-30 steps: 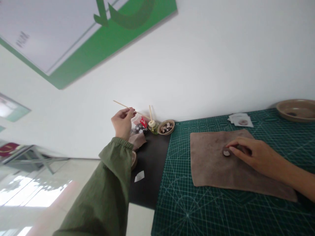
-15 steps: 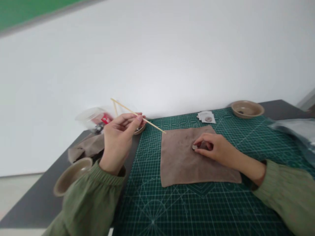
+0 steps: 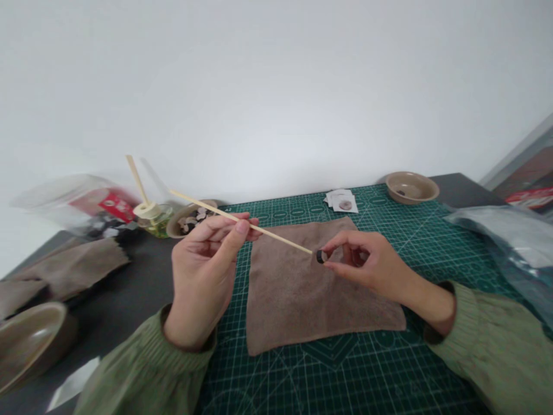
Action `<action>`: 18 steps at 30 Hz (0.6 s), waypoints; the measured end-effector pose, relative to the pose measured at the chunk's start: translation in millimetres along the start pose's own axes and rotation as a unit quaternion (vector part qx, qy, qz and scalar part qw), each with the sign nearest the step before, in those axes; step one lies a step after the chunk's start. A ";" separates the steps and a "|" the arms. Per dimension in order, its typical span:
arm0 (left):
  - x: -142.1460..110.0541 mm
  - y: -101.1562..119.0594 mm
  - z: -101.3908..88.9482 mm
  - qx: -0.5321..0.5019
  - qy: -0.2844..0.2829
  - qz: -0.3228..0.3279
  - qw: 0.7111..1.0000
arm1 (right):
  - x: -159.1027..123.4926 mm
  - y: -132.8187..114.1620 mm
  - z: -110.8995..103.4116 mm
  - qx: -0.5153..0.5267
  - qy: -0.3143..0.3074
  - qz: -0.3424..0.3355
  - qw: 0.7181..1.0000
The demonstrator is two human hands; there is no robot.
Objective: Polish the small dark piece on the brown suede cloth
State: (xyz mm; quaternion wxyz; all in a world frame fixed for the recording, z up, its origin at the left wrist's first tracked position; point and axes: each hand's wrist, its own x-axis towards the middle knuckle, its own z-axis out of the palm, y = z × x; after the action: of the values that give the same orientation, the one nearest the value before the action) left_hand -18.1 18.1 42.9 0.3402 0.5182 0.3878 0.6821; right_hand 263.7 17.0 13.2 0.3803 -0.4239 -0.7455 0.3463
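Note:
Between thumb and fingers, my left hand (image 3: 209, 268) pinches a thin wooden stick (image 3: 283, 240) that slants down to the right. The stick's lower tip is right beside a small dark round piece (image 3: 320, 257); whether they touch, I cannot tell. Thumb and forefinger of my right hand (image 3: 363, 258) grip that piece, which has a lighter face toward the fingers. Both hands are held over a brown cloth (image 3: 294, 300) spread on a green cutting mat (image 3: 285, 380).
Behind my left hand are a bowl (image 3: 171, 226) of small dark and pale pieces and a glass bottle (image 3: 161, 222) with a stick in it. Folded cloth (image 3: 86, 271) and another bowl (image 3: 60, 317) lie left. Cards (image 3: 341, 200), a bowl (image 3: 425, 193) and plastic bag (image 3: 496, 230) are farther right.
The small round piece has been turned and raised off the cloth by my right hand. The stick's tip has come close to it. The view has swung left.

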 end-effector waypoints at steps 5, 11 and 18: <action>-5.5 10.7 5.9 0.016 0.012 0.003 1.000 | -2.0 -2.4 -0.7 0.005 -0.008 -0.008 1.000; -7.7 9.9 5.5 0.020 0.005 -0.006 1.000 | -2.7 -3.1 -0.8 0.000 -0.009 -0.013 1.000; -9.3 7.3 6.0 0.024 -0.005 0.000 1.000 | -2.2 -4.0 -0.9 -0.002 -0.010 -0.016 1.000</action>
State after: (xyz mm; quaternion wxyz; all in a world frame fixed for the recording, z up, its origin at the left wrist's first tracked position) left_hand -10.6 7.7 46.2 0.3298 0.5297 0.4026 0.6697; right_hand 263.8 13.6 16.5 0.3774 -0.4096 -0.7566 0.3425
